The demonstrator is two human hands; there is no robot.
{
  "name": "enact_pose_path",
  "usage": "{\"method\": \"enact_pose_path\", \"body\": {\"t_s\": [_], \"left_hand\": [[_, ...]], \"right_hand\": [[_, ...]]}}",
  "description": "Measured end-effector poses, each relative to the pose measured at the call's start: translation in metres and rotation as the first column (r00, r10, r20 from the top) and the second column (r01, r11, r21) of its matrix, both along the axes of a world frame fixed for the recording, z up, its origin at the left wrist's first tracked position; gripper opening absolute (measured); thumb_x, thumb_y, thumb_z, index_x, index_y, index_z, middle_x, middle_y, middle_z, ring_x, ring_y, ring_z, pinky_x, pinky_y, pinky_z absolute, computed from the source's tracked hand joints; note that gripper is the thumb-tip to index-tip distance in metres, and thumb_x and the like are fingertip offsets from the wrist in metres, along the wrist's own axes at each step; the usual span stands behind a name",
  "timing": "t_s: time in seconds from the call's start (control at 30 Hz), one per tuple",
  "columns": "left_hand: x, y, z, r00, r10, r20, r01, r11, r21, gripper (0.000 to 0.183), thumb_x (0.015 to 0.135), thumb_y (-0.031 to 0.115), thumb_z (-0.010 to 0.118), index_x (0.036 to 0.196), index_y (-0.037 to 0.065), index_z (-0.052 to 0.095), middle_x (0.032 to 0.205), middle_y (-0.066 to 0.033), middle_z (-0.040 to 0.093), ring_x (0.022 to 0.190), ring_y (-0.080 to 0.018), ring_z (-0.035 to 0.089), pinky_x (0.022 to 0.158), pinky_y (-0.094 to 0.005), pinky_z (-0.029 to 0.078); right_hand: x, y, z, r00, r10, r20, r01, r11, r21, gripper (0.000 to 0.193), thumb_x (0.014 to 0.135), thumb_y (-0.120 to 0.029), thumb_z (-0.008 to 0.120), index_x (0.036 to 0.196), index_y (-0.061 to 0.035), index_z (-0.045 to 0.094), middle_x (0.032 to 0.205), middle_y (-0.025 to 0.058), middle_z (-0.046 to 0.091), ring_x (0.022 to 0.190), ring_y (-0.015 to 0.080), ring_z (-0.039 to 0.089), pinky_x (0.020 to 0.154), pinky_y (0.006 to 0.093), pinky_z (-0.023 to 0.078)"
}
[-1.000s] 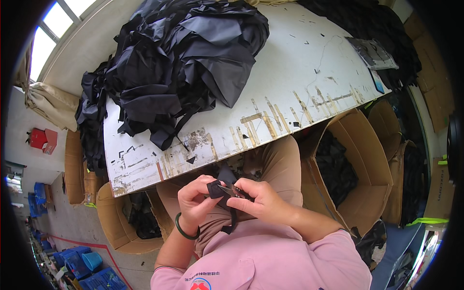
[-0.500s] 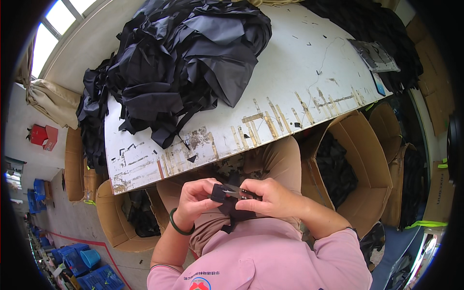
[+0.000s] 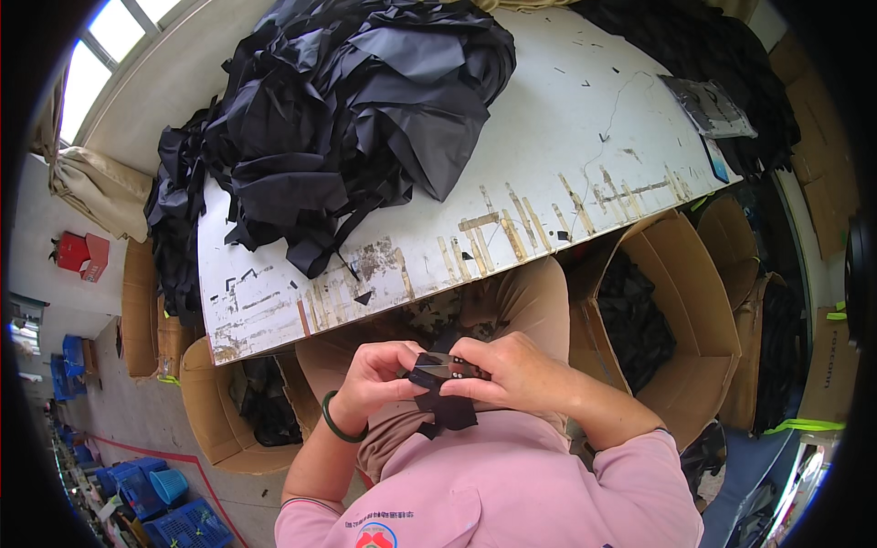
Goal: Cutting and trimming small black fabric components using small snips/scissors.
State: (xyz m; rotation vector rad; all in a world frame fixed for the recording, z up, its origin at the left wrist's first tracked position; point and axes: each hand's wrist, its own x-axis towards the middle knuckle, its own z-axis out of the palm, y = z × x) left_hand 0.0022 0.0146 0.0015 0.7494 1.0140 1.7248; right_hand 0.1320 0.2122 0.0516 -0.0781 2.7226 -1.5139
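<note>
Both hands meet over the lap, just below the near edge of the table [image 3: 548, 173]. The left hand [image 3: 379, 379] and the right hand [image 3: 512, 374] each have a closed grip on a small dark piece [image 3: 446, 370] with a strip of black fabric [image 3: 448, 411] hanging beneath it. Right of the grip stands an open cardboard box [image 3: 703, 320] holding black fabric pieces. Left of and below the grip, another open cardboard box [image 3: 206, 411] also holds dark cloth. Above the grip, on the far left part of the table, lies a large heap of black fabric [image 3: 347, 119]. Blue plastic baskets [image 3: 160, 502] sit on the floor well to the lower left.
</note>
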Motion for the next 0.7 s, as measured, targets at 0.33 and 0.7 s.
{"method": "enact_pose_path", "body": {"t_s": [0.33,0.7], "left_hand": [[-0.002,0.002,0.005,0.999,-0.038,0.003,0.038,0.999,0.000,0.010,0.077,-0.007,0.067,0.086,-0.004,0.065,0.096,-0.0121,0.065,0.084,-0.0156,0.059,0.074,-0.0271,0.047],[-0.016,0.002,0.004,0.935,-0.291,0.201,0.299,0.954,-0.008,0.011,0.074,-0.006,0.067,0.085,-0.004,0.066,0.091,-0.0135,0.068,0.084,-0.0173,0.061,0.077,-0.0273,0.048]], "right_hand": [[0.003,0.002,-0.005,1.000,0.008,0.030,-0.007,1.000,-0.031,0.031,0.087,-0.036,0.065,0.087,-0.0063,0.057,0.061,0.0145,0.057,0.055,0.0345,0.058,0.051,0.0408,0.044],[0.010,0.009,0.000,0.993,0.088,0.081,-0.073,0.981,-0.177,0.030,0.086,-0.033,0.069,0.091,-0.0050,0.060,0.061,0.0123,0.056,0.053,0.0279,0.054,0.051,0.0346,0.043]]}}
